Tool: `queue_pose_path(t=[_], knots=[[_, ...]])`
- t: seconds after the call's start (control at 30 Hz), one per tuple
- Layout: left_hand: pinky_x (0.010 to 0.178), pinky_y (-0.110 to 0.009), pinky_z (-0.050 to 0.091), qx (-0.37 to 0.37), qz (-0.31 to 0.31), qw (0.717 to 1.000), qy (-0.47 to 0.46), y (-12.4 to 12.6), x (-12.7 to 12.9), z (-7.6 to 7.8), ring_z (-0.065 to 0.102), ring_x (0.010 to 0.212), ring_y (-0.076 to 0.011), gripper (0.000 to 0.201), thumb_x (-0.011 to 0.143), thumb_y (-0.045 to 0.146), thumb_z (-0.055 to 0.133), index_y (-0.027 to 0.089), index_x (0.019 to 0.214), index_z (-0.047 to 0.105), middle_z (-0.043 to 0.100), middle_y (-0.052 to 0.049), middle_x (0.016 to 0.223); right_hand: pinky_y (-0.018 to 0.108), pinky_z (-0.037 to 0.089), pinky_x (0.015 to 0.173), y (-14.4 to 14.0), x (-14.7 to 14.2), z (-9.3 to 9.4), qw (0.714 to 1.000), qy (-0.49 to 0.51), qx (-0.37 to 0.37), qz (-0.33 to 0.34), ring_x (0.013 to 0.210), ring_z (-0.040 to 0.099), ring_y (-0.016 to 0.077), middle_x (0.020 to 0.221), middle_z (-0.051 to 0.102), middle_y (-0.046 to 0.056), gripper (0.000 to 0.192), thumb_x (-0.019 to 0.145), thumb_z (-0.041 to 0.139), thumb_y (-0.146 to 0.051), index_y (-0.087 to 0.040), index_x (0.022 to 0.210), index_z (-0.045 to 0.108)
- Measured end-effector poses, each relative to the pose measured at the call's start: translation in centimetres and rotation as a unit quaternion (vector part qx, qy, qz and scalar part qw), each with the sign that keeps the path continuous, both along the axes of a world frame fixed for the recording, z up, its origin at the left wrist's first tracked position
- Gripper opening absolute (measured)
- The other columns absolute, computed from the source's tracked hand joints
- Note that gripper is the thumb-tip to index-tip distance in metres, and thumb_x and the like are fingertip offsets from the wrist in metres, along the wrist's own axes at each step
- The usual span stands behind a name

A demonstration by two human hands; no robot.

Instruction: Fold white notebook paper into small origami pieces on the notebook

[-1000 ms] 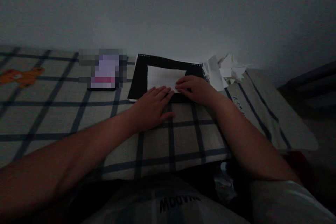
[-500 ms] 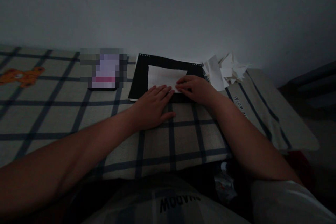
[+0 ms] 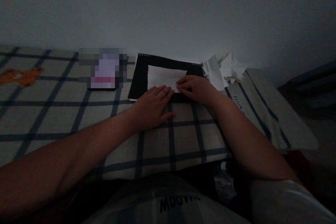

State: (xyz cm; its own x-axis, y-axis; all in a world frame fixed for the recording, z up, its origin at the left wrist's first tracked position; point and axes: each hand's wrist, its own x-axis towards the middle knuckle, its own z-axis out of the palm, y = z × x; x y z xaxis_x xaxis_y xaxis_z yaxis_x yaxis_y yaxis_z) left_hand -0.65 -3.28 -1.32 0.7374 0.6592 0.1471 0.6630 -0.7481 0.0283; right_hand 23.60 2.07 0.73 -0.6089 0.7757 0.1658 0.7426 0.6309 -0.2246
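A white sheet of paper [image 3: 165, 76] with uneven edges lies on a black notebook cover [image 3: 139, 80] that has small punched holes along its top. My left hand [image 3: 151, 106] rests flat, its fingertips on the sheet's lower edge and its thumb apart over the cloth. At the sheet's lower right corner, my right hand [image 3: 196, 89] has its fingers bent and drawn together in a pinch on the paper. The hands cover part of the sheet's near side.
Several torn white paper scraps [image 3: 232, 68] are heaped right of the notebook. A phone [image 3: 105, 71], partly blurred, and an orange bear-shaped piece [image 3: 23, 77] lie to the left on the checked tablecloth [image 3: 57, 115]. Behind stands a wall [image 3: 168, 14]; below the table edge is a clear plastic bottle [image 3: 224, 183].
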Motion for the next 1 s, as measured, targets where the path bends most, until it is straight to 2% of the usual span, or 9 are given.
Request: queue_pose_path(t=[0.6, 0.83, 1.0], knots=[[0.127, -0.052, 0.032, -0.009, 0.002, 1.000, 0.017, -0.14, 0.19, 0.48, 0.041, 0.152, -0.0374, 0.072, 0.107, 0.050, 0.043, 0.001, 0.159, 0.040, 0.044, -0.022, 0.163, 0.041, 0.056, 0.099, -0.24, -0.06, 0.24, 1.000, 0.001, -0.004, -0.011, 0.112, 0.072, 0.0264, 0.126, 0.076, 0.010, 0.023, 0.096, 0.064, -0.023, -0.021, 0.104, 0.084], [0.127, -0.052, 0.031, 0.001, -0.006, 1.000, -0.002, 0.06, -0.04, -0.04, 0.040, 0.153, -0.0371, 0.073, 0.106, 0.053, 0.041, 0.002, 0.159, 0.041, 0.044, -0.022, 0.163, 0.040, 0.056, 0.098, -0.10, 0.16, 0.04, 1.000, 0.008, 0.000, -0.005, 0.110, 0.071, 0.0245, 0.126, 0.076, 0.008, 0.023, 0.095, 0.063, -0.025, -0.023, 0.105, 0.084], [0.128, -0.051, 0.028, -0.015, -0.002, 1.000, 0.001, 0.05, -0.02, 0.18, 0.037, 0.154, -0.0362, 0.074, 0.106, 0.053, 0.042, 0.002, 0.159, 0.039, 0.042, -0.022, 0.165, 0.042, 0.056, 0.098, -0.16, 0.11, 0.12, 1.000, 0.009, 0.001, -0.008, 0.111, 0.072, 0.0261, 0.125, 0.077, 0.010, 0.023, 0.095, 0.063, -0.023, -0.021, 0.105, 0.084]])
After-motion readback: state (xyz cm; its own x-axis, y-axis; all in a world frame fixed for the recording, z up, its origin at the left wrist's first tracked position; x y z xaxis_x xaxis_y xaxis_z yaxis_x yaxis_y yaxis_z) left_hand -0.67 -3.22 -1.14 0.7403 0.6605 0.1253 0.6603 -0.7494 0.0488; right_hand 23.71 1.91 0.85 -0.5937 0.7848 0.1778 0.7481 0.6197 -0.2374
